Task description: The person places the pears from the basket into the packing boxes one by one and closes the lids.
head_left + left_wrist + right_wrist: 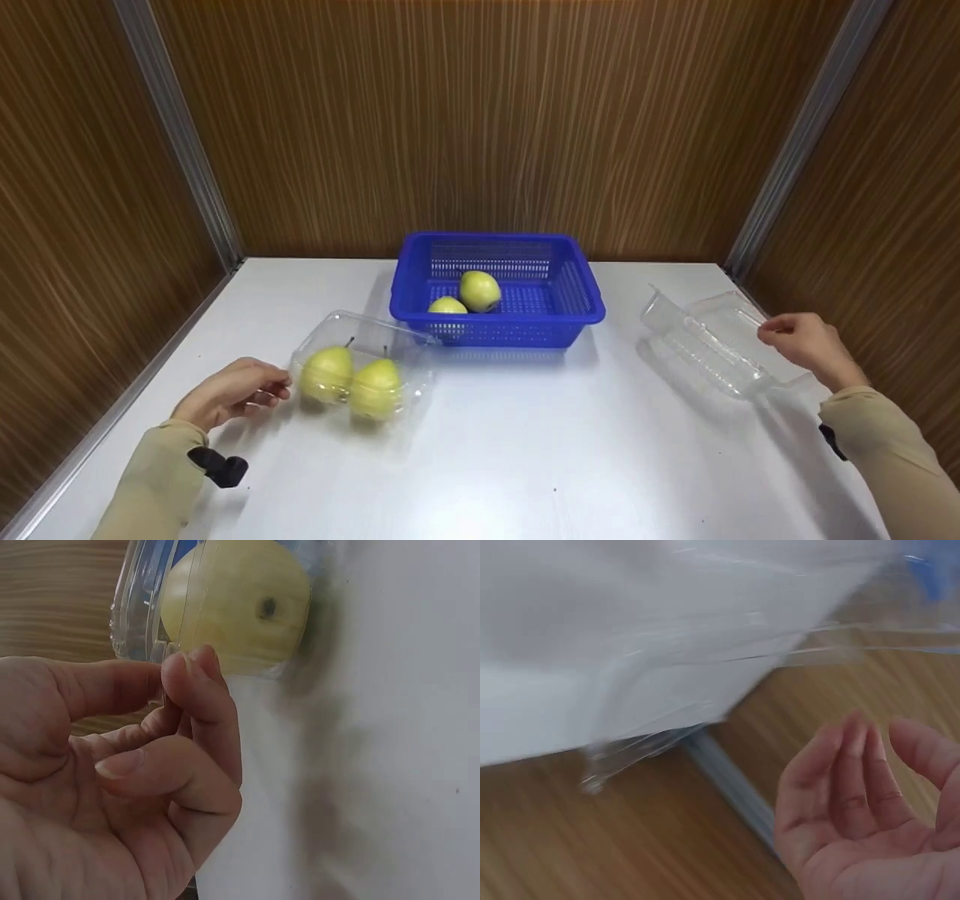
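Logged yellow-green on pears [375, 388] at 7 o'clock and centre, colourless with white glints on plastic box [375, 334] at 7 and tray [701, 337] at 4. Tagged solid blue with slotted grid on basket [499, 330] at centre, white with dark specks on table [480, 450] at 6. Marked brown with paler wavy streaks on panel [480, 150] at 12, silver-grey on posts [185, 142] at 10 and 2, beige on sleeves [154, 480] at 8 and 4.

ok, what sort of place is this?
Looks like a purpose-built booth for tabletop work, maybe a recording station: a white tabletop enclosed at the back and both sides by wood-grain panels, with metal strips at the back corners.
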Demonstrator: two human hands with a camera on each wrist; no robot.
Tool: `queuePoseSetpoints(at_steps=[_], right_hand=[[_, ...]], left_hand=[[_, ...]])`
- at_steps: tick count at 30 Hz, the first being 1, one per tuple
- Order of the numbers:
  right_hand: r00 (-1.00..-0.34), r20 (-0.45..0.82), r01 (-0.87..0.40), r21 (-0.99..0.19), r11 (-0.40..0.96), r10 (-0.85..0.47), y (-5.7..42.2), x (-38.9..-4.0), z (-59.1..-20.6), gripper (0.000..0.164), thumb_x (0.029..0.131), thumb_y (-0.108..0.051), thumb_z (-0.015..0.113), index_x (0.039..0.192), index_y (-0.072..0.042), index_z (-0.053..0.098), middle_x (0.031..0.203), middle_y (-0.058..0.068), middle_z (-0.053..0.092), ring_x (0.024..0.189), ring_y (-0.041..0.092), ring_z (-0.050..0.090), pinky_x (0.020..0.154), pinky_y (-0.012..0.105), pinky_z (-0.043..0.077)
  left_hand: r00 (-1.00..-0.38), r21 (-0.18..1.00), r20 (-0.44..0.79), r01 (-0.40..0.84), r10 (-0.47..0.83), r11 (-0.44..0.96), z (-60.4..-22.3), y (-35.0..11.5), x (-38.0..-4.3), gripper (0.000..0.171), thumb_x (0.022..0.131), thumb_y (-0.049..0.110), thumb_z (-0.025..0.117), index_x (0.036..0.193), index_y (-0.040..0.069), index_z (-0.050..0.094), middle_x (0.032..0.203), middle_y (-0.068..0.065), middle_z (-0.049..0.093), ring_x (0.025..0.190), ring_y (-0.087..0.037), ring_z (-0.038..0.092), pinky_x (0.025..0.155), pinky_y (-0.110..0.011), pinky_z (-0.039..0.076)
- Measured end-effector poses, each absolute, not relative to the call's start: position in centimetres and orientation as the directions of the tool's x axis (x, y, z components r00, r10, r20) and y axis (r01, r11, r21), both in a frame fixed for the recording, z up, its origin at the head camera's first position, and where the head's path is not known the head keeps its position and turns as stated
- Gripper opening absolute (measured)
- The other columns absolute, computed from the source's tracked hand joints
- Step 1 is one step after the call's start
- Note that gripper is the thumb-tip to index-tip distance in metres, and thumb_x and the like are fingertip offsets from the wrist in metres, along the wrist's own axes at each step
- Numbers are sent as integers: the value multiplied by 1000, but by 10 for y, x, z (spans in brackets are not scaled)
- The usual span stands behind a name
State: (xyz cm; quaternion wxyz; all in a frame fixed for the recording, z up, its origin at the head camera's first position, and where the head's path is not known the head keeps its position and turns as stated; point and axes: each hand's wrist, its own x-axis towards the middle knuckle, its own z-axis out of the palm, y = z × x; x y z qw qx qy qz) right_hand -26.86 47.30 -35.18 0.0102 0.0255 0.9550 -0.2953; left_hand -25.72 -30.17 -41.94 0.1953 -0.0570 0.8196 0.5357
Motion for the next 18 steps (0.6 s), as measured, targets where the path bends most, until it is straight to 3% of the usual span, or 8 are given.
queuePoseSetpoints(at_steps=[2, 5, 12, 18], right_hand=[[-997, -60, 64, -521, 851, 38, 482, -268, -359, 55, 100, -36, 52, 129, 11, 51, 126, 37, 52, 108, 46, 54, 81, 48, 51], [-992, -123, 78, -480, 874, 21, 490, -269, -369, 62, 100, -40, 51, 134, 12, 44, 131, 42, 42, 114, 54, 47, 86, 59, 47], [-982, -179, 19, -411, 912, -60, 492, -275, -389, 65, 100, -35, 52, 140, 13, 34, 135, 47, 34, 120, 61, 39, 93, 70, 39], [-962, -255, 8, -376, 927, -95, 484, -277, -398, 75, 99, -42, 51, 145, 11, 24, 142, 46, 26, 127, 63, 30, 96, 73, 33]], left_hand=[[-923, 856, -374, -304, 94, 418, -420, -308, -257, 21, 98, 25, 54, 95, 9, 67, 80, 6, 69, 69, -6, 61, 60, -24, 41], [-928, 859, -367, -309, 70, 408, -421, -318, -257, 21, 99, 24, 53, 94, 10, 67, 79, 7, 68, 72, -7, 62, 62, -26, 41], [-930, 869, -368, -343, 3, 355, -422, -333, -258, 22, 100, 22, 49, 97, 7, 65, 78, 7, 68, 72, -7, 63, 64, -26, 44], [-930, 886, -364, -363, -51, 288, -425, -345, -258, 23, 101, 19, 45, 107, 2, 59, 80, 6, 68, 72, -5, 63, 61, -22, 45]])
